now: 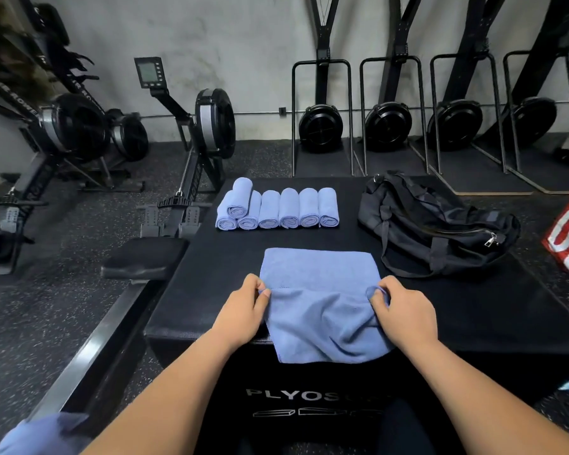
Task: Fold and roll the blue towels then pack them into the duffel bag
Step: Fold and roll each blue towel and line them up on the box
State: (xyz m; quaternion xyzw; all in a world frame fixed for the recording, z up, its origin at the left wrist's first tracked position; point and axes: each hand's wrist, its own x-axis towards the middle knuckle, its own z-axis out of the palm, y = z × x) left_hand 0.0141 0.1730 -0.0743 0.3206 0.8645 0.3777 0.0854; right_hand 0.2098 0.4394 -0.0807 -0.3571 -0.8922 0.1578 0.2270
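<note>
Your left hand (pixel 243 310) and right hand (pixel 404 310) each pinch a corner of the towel (pixel 319 274), one on either side and equally near. Its flat half lies at 12 o'clock from your hands, the slack half sags toward 6 over the box (pixel 211 274) edge, so the long axis runs away from you. I judge the fold goes forward. Seven rolls (pixel 278 208) sit at 12, one stacked on top. The bag (pixel 434 224) slumps at 2 o'clock, its inside hidden.

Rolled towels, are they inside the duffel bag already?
No, the rolled towels sit in a row on the plyo box, beside the duffel bag.
</note>
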